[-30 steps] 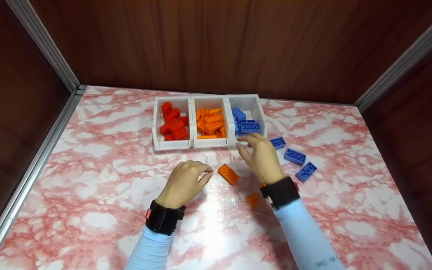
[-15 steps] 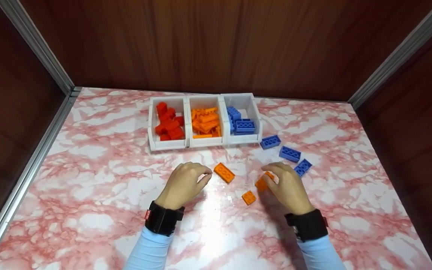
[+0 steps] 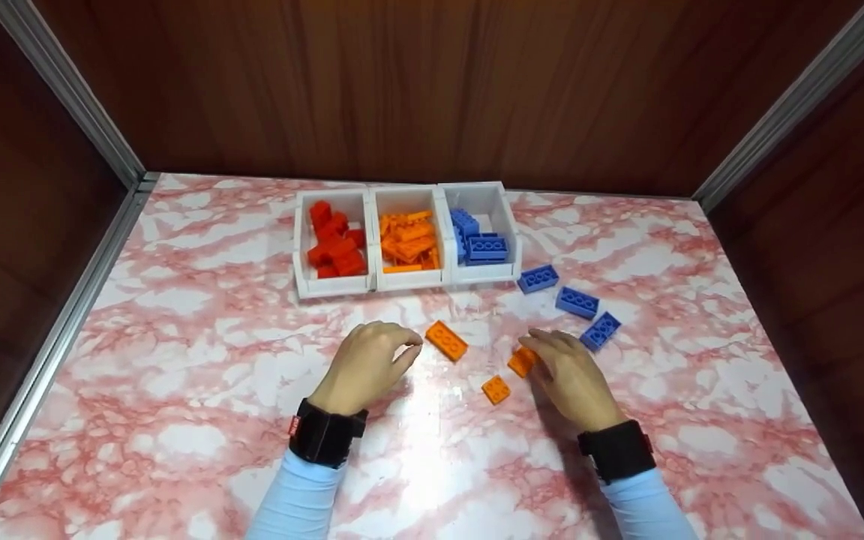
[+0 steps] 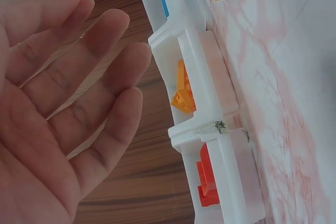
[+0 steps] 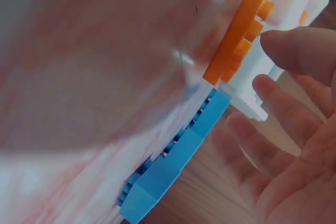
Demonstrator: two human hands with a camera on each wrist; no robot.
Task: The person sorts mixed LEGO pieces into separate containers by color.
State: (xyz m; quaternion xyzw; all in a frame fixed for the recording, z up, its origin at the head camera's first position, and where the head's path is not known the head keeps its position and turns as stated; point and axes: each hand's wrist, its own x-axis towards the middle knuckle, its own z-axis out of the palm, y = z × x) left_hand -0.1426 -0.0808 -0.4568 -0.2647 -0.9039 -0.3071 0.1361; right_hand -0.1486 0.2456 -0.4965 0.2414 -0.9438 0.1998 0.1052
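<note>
My right hand [image 3: 574, 375] hovers at an orange brick [image 3: 521, 362], its fingertips overlapping the brick's right side in the head view. In the right wrist view its thumb and fingers are spread, with an orange brick [image 5: 236, 38] just beyond the thumb tip. My left hand [image 3: 368, 364] hangs over the table with fingers loosely bent and nothing in it. Just right of its fingertips lies a longer orange brick [image 3: 446, 341]. A small square orange brick [image 3: 496, 390] lies between the hands, nearer the right one.
Three joined white bins stand at the back: one with red bricks [image 3: 336, 251], one with orange bricks [image 3: 409, 240], one with blue bricks [image 3: 486, 247]. Blue bricks [image 3: 577, 302] lie in a slanting row right of the bins. Dark wood-grain panels [image 3: 417, 90] enclose the table.
My right hand has drawn back from the front of the blue bin to the orange brick at right, its fingers now lower over it. The left hand has stayed nearly still.
</note>
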